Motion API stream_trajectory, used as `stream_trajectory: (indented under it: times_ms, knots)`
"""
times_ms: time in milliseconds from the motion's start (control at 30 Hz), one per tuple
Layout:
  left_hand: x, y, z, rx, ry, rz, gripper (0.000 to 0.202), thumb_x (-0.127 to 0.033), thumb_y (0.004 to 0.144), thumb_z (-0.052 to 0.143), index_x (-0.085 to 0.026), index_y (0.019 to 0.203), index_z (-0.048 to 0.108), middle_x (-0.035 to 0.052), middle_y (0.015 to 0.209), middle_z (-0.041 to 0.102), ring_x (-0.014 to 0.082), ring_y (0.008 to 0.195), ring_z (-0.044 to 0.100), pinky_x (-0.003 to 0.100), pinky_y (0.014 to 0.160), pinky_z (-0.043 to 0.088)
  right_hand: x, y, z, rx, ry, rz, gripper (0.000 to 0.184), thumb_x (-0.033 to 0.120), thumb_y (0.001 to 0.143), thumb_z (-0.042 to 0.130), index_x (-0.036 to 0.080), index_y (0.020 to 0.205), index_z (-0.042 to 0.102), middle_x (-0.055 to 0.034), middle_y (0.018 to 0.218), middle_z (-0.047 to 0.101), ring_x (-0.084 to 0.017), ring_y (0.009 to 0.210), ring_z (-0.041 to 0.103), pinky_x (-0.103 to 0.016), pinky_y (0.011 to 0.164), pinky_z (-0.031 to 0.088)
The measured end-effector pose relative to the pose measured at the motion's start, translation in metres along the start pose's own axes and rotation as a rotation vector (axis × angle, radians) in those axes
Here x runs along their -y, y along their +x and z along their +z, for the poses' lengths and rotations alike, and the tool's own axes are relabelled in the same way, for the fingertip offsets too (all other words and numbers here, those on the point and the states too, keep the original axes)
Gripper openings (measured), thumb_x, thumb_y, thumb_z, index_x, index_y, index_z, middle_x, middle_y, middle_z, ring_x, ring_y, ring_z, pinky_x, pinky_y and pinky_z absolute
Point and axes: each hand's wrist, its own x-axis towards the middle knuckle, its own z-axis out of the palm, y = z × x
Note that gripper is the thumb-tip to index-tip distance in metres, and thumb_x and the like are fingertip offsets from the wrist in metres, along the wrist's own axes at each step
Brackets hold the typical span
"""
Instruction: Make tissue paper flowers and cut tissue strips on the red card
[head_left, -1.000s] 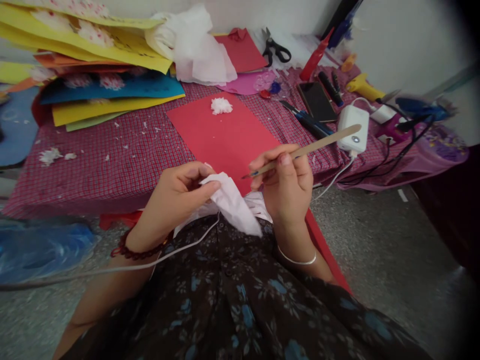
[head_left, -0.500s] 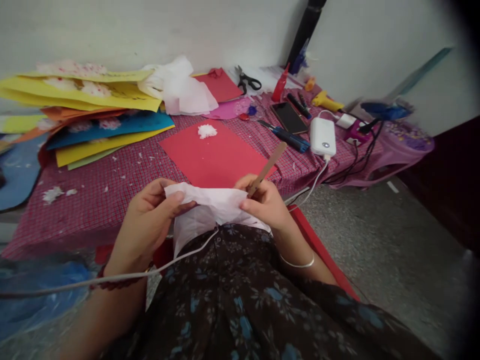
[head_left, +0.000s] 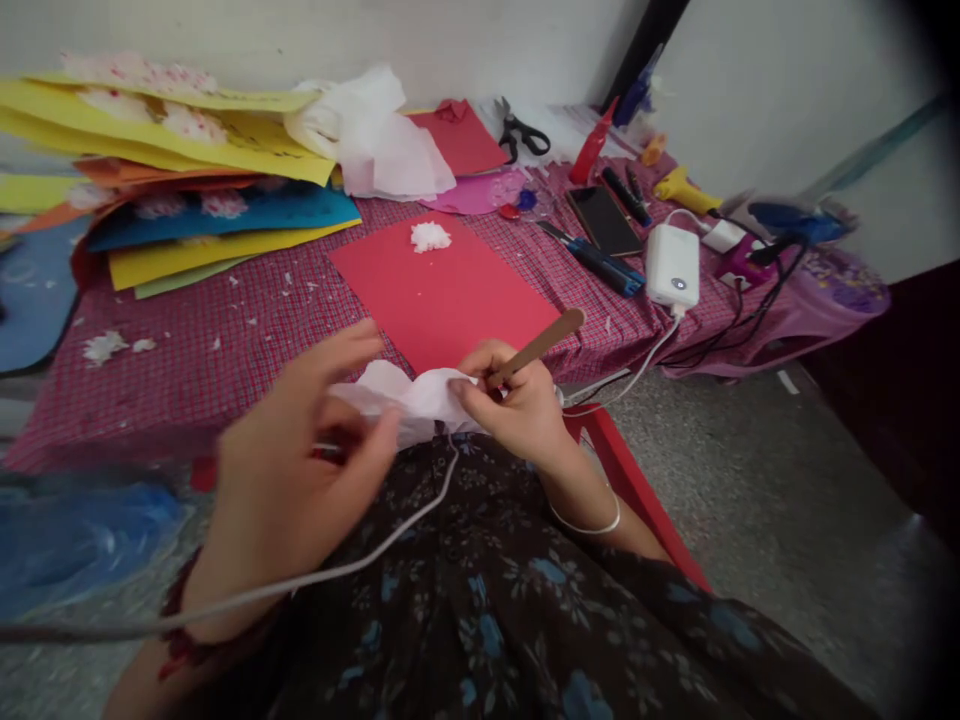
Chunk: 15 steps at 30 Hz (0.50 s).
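A thin white tissue sheet [head_left: 424, 395] lies gathered over my lap, in front of the table edge. My right hand [head_left: 517, 400] pinches its right end and also holds a flat brown wooden stick [head_left: 544, 345] that points up to the right. My left hand [head_left: 300, 470] is over the sheet's left end, thumb and fingers apart, slightly blurred, with nothing seen in its grip. Just beyond the hands, a red paper sheet [head_left: 457, 300] rests on the table with a small heap of white shreds [head_left: 430, 237] on it.
Coloured papers [head_left: 225, 210] are stacked at the left. A utility knife [head_left: 600, 265], phone [head_left: 604, 222], white power bank [head_left: 673, 265], scissors [head_left: 521, 135] and red glue bottle [head_left: 592, 145] lie to the right. A white cable [head_left: 375, 550] crosses in front of my body.
My left hand has let go of the tissue sheet's left end, opened and come nearer to me. My right hand keeps its hold, and the stick now tilts lower. The view has shifted slightly.
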Motion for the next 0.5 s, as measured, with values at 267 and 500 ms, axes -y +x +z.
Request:
stream_trajectory:
  times_ms: [267, 500]
  knots:
    - [-0.015, 0.007, 0.040, 0.085, 0.091, 0.128, 0.037, -0.024, 0.094, 0.062, -0.025, 0.131, 0.063, 0.0049, 0.110, 0.078, 0.0204, 0.083, 0.074, 0.031, 0.078, 0.055, 0.000, -0.004, 0.007, 0.030, -0.071, -0.197, 0.014, 0.010, 0.086, 0.063, 0.023, 0.082, 0.063, 0.0055, 0.070, 0.057, -0.009, 0.057, 0.046, -0.025, 0.057, 0.037]
    - [0.002, 0.014, 0.038, -0.009, 0.180, 0.367, 0.017, -0.014, 0.095, 0.056, -0.022, 0.091, 0.070, 0.0023, 0.083, 0.072, 0.0174, 0.078, 0.069, 0.028, 0.072, 0.051, -0.004, -0.008, 0.008, -0.041, -0.024, -0.241, 0.014, 0.013, 0.088, 0.062, 0.025, 0.090, 0.069, 0.0034, 0.073, 0.063, -0.011, 0.059, 0.051, -0.026, 0.054, 0.040]
